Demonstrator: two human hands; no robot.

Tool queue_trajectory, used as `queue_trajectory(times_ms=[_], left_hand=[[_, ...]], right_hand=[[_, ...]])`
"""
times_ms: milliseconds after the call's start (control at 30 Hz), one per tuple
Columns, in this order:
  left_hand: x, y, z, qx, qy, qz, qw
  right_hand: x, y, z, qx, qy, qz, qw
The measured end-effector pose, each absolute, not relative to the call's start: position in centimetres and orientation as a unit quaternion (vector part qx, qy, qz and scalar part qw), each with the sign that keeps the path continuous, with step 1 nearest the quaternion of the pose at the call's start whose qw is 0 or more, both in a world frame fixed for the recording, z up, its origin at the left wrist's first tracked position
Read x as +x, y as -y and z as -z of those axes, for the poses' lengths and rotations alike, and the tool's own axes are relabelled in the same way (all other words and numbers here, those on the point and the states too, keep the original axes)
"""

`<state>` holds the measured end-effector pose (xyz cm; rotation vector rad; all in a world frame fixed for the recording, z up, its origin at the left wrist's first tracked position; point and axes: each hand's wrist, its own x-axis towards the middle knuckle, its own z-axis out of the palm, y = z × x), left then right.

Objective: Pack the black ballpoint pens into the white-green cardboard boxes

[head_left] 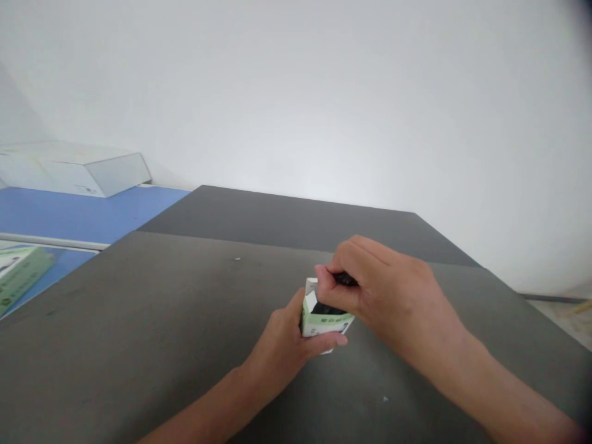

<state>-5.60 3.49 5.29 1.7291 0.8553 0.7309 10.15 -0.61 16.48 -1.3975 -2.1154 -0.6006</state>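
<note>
A small white and green cardboard box (324, 324) stands above the dark table with its top flaps raised. My left hand (289, 333) is wrapped round it, thumb along the near face. Over the opening, my right hand (374, 277) is closed with its fingers pinched on a black object (345, 279) whose kind I cannot make out. More black shows inside the mouth of the box, just under the right fingers. Most of the black object is hidden by the hand and the box walls.
The dark grey table (185, 296) has small white specks on it. To the left, a blue table (83, 213) carries a large white box (55, 169) and a green and white box (23, 274). A white wall (296, 92) rises behind.
</note>
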Motion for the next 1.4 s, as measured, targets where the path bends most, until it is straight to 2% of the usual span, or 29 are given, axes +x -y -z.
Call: queue_trajectory(times_ms=[133,333,633,900,1000,1133,1300,1400], left_hand=[[-5.6,-3.6,-5.0,0.725,-0.354,-0.286,0.517],[-5.5,-3.5,-5.2,0.723,-0.358,-0.273,0.524],[-5.4,-3.8,-5.2,0.725,-0.347,-0.267,0.532],[-5.5,-3.8,-5.4,0.705,-0.316,-0.262,0.579],[-5.5,-3.8,-5.4,0.701,-0.311,-0.255,0.589],[-5.5,-4.0,-5.3,0.691,-0.295,-0.264,0.605],[-5.8,-4.2,-5.3,0.700,-0.289,-0.266,0.596],[-5.9,-4.2,-5.2,0.719,-0.290,-0.268,0.572]], right_hand=[[10.0,0.8,-16.2,-0.497,0.808,0.191,0.251],[9.9,0.7,-16.3,-0.496,0.800,0.195,0.274],[10.6,0.6,-15.7,-0.482,0.836,0.100,0.244],[12.5,2.3,-14.2,-0.534,0.733,-0.071,0.416],[12.8,3.0,-13.4,-0.529,0.708,-0.106,0.455],[12.7,2.9,-13.3,-0.505,0.730,-0.044,0.458],[12.7,2.0,-14.6,-0.435,0.812,0.081,0.381],[12.4,2.0,-14.7,-0.435,0.817,0.098,0.366]])
